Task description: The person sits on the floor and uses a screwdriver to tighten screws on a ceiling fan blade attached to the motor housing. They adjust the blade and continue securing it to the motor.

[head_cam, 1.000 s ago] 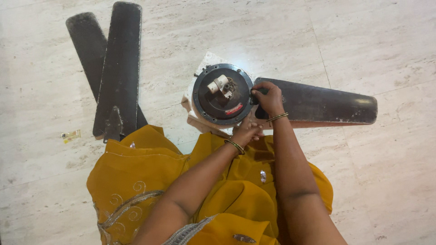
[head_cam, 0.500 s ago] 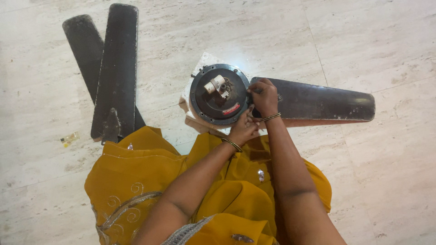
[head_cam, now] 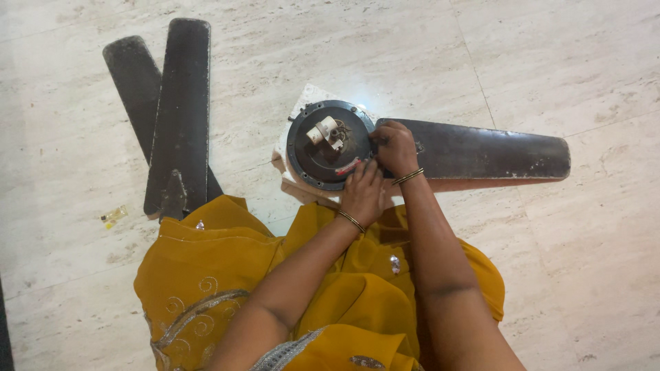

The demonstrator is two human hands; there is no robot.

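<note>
A round black ceiling fan motor (head_cam: 323, 148) lies on the marble floor with a white part at its centre. One dark fan blade (head_cam: 488, 149) sticks out to its right. My left hand (head_cam: 362, 192) rests on the motor's near rim, fingers pressed against it. My right hand (head_cam: 394, 145) grips the spot where the blade meets the motor. Whether a small tool or screw is in the fingers is hidden.
Two loose dark fan blades (head_cam: 175, 113) lie crossed on the floor to the left. A small yellow object (head_cam: 113, 216) lies near them. A pale slab (head_cam: 302, 180) sits under the motor. My yellow garment (head_cam: 227, 275) covers my lap in the foreground.
My left hand has moved up onto the motor's near rim. My right hand stays at the blade joint. The motor and blades have not shifted.
</note>
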